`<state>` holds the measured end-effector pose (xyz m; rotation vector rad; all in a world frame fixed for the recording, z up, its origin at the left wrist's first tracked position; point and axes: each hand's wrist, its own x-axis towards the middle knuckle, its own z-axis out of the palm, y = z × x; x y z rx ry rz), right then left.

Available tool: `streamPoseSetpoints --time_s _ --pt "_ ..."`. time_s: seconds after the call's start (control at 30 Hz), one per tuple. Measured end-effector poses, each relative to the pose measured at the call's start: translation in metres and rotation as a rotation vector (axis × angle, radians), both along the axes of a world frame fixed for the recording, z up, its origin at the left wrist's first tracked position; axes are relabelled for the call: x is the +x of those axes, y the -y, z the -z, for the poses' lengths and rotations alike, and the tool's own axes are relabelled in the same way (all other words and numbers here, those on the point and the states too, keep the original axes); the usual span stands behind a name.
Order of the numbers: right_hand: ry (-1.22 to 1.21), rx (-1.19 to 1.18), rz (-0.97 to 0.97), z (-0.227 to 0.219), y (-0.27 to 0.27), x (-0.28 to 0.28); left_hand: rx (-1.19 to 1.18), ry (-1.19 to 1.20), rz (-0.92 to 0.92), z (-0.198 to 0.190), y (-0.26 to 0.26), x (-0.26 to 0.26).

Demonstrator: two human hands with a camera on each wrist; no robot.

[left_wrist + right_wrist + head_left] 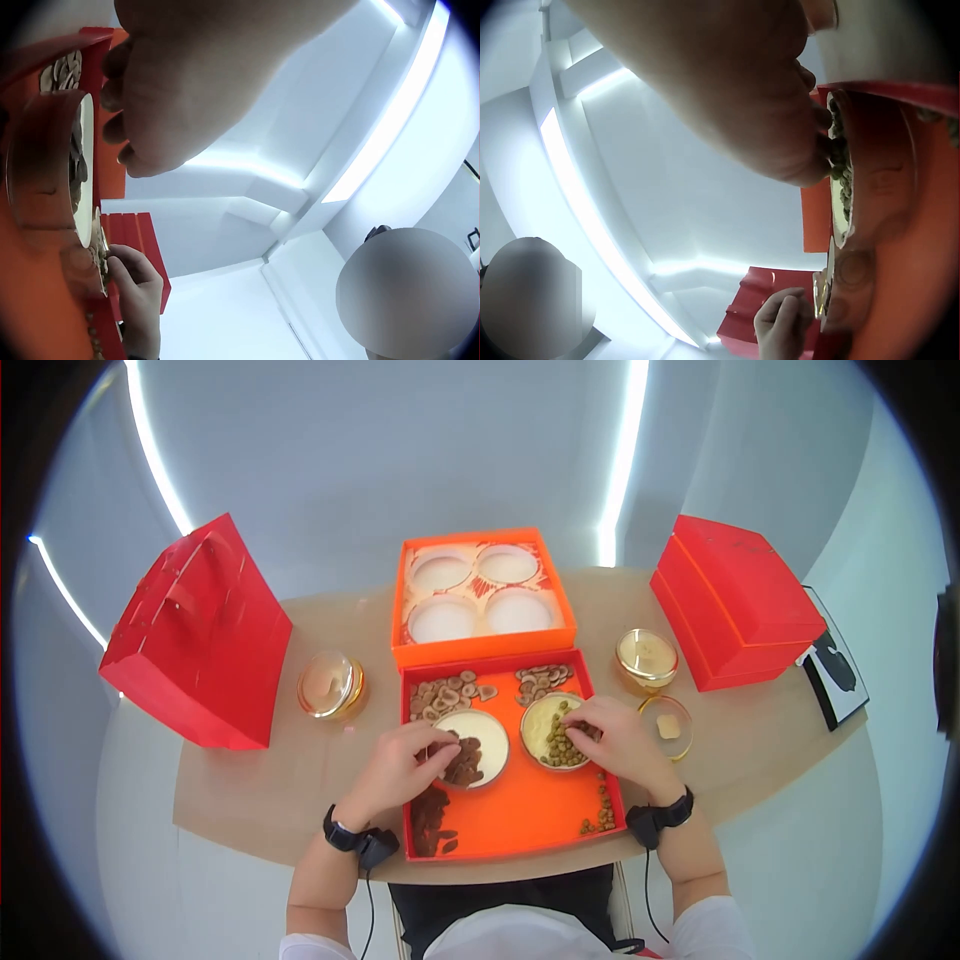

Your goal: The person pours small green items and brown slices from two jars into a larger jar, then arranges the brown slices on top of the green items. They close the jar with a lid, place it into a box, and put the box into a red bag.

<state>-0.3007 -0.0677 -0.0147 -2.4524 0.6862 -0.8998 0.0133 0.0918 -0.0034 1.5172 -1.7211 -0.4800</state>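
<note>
A round jar (488, 732) with a cream-coloured top layer stands on the left in a red tray (510, 810) with an orange floor. Dark brown dried pieces (465, 765) cover its left part. My left hand (405, 760) is over that side, thumb and fingertips pinching at the brown pieces. In a second jar (537, 725), small round green pieces (560, 745) lie on a pale yellow layer. My right hand (615, 735) reaches in from the right; its fingertips pinch a green piece (836, 171) at the rim in the right wrist view.
Sliced dried pieces (445, 695), more brown pieces (428, 825) and green pieces (603, 810) lie along the tray's sides. Behind stands an orange box (485, 645) with round recesses. Gold-lidded jars (332, 685) (646, 660), a round lid (668, 725), a red bag (205, 650) and red box (735, 605) flank it.
</note>
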Motion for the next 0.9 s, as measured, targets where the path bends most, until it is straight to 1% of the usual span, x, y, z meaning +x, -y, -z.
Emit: streamPoseSetpoints --time_s 0.07,0.17,0.2,0.33,0.43,0.53,0.6,0.63,0.67,0.73,0.77,0.83,0.9 --pt "-0.01 0.037 0.004 -0.003 -0.002 0.0 0.015 -0.019 -0.008 0.002 0.002 0.004" --pt "0.007 -0.031 0.027 -0.004 -0.003 0.001 0.043 -0.039 -0.05 0.005 0.002 0.01" --pt "-0.001 -0.005 0.034 -0.006 -0.004 0.0 0.048 -0.05 -0.054 0.006 0.003 0.01" --pt "-0.034 -0.019 0.044 -0.013 -0.006 0.0 0.04 -0.053 -0.048 0.001 0.002 0.007" --pt "-0.015 0.003 0.036 -0.017 -0.009 -0.002 0.086 -0.074 -0.035 0.003 0.0 0.008" --pt "-0.067 0.094 -0.034 -0.028 -0.015 -0.008 0.292 -0.136 0.106 -0.02 -0.014 0.005" --pt "-0.174 0.163 -0.17 -0.035 -0.016 -0.016 0.448 -0.005 0.296 -0.038 -0.021 0.001" --pt "-0.227 0.202 -0.239 -0.037 -0.016 -0.021 0.525 0.064 0.39 -0.039 -0.022 0.0" --pt "-0.267 0.196 -0.306 -0.036 -0.015 -0.026 0.529 0.133 0.459 -0.035 -0.023 -0.002" --pt "-0.431 0.224 -0.414 -0.04 -0.016 -0.032 0.531 0.27 0.586 -0.025 -0.025 -0.006" --pt "-0.51 0.239 -0.476 -0.041 -0.018 -0.033 0.521 0.333 0.581 -0.02 -0.026 -0.009" --pt "-0.643 0.199 -0.488 -0.04 -0.024 -0.032 0.501 0.459 0.556 -0.015 -0.028 -0.013" --pt "-0.738 0.146 -0.499 -0.038 -0.029 -0.03 0.522 0.452 0.576 -0.013 -0.027 -0.012"
